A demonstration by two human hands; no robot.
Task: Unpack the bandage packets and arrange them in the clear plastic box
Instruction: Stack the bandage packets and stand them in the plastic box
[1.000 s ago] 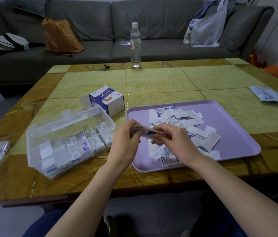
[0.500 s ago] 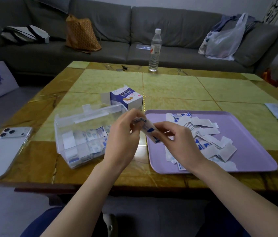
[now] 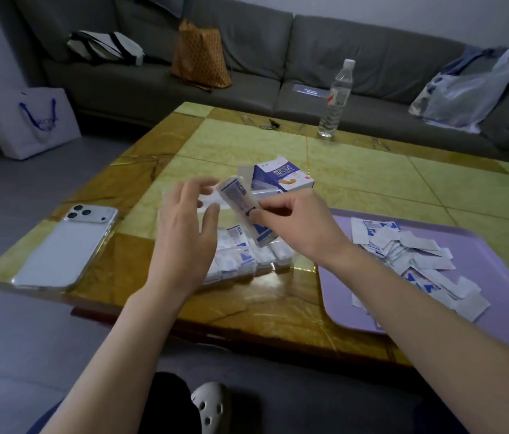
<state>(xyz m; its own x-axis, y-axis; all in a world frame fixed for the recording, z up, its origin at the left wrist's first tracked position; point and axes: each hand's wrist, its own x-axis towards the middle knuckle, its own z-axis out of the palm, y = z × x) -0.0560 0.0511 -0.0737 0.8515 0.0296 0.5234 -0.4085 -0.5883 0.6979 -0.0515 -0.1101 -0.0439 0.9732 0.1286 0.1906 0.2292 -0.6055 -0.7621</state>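
Observation:
My right hand pinches a stack of white-and-blue bandage packets, held tilted above the clear plastic box. My left hand hovers just left of the stack with fingers spread, holding nothing, and it hides much of the box. Rows of packets lie inside the box. More loose packets are piled on the lilac tray to the right. The open bandage carton stands behind the box.
A white phone lies face down at the table's left corner. A water bottle stands at the far edge, with keys nearby. Behind is a grey sofa with bags; a white bag sits on the floor at left.
My view has swung left. My left hand let go of the stack and opened. My right hand carried the stack leftward over the box.

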